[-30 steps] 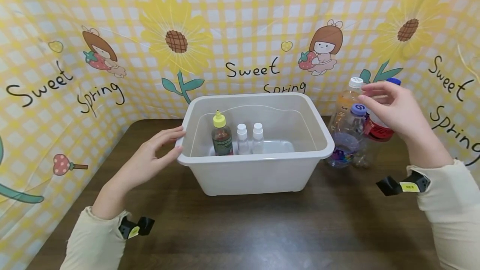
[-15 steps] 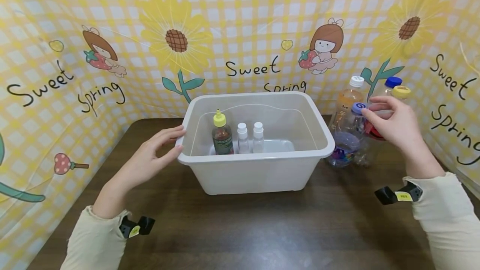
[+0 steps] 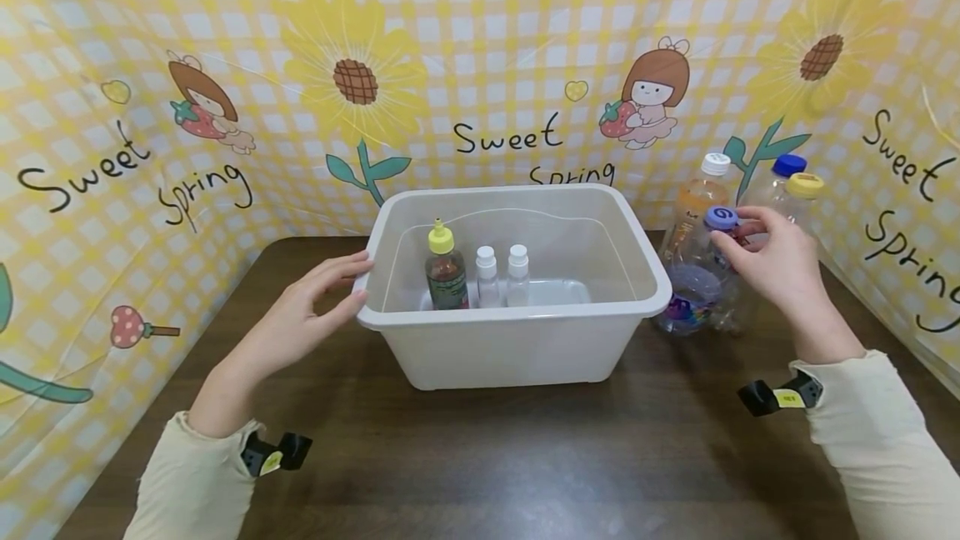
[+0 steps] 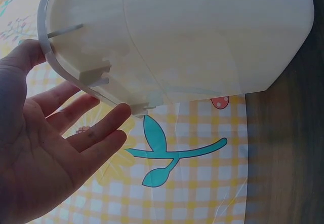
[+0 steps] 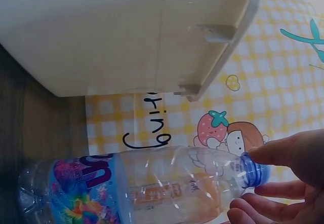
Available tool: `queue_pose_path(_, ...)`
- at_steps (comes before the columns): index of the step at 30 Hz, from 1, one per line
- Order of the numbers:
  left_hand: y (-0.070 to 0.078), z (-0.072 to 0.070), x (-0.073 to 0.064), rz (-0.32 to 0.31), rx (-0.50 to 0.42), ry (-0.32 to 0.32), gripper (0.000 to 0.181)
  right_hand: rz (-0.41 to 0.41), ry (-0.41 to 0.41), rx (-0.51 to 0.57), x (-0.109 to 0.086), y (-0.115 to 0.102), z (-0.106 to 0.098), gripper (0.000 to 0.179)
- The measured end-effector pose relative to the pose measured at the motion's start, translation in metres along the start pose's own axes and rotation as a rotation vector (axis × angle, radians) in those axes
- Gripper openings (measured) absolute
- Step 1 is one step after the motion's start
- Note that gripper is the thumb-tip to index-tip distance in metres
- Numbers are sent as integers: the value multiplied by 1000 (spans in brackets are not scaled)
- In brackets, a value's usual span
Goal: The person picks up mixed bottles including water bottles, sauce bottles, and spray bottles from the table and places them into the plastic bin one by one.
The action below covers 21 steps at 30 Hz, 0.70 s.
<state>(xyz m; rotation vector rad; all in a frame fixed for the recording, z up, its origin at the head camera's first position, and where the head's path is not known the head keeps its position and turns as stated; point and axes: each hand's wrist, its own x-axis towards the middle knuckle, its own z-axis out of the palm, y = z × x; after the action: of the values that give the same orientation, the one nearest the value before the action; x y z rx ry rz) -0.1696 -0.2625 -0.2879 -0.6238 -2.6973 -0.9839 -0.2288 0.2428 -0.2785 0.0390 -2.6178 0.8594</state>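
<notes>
A white plastic bin (image 3: pixel 502 352) stands on the table, holding a brown squeeze bottle (image 3: pixel 447 280) with a yellow nozzle cap and two small bottles (image 3: pixel 517 283) with white caps. My left hand (image 3: pixel 300 311) rests its thumb and fingertips against the bin's left rim, the fingers loosely extended. To the right of the bin stands a clear plastic bottle (image 3: pixel 686 273) with a colourful label. My right hand (image 3: pixel 780 261) pinches its purple-blue cap (image 5: pixel 255 171) between thumb and fingers, as the right wrist view shows from the side. The bottle stands upright.
Behind the clear bottle stand an orange-tinted bottle (image 3: pixel 697 194) with a white cap, one with a blue cap (image 3: pixel 789 165) and one with a yellow cap (image 3: pixel 806 185). A checked cloth (image 3: pixel 480 48) hangs behind and beside the dark wooden table (image 3: pixel 480 465).
My right hand has moved down and to the left, from above the back bottles to the purple-blue cap, uncovering the yellow cap. The left hand has stayed at the bin's rim.
</notes>
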Motion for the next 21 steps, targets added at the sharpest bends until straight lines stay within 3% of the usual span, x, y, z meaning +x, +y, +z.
queue_pose_path(10, -1, 1, -1, 6, 5, 1, 42, -13, 36, -89, 3, -2, 6, 56)
queue_pose_path(21, 4, 0, 0, 5, -10, 3, 41, -14, 24, -35, 5, -8, -2, 53)
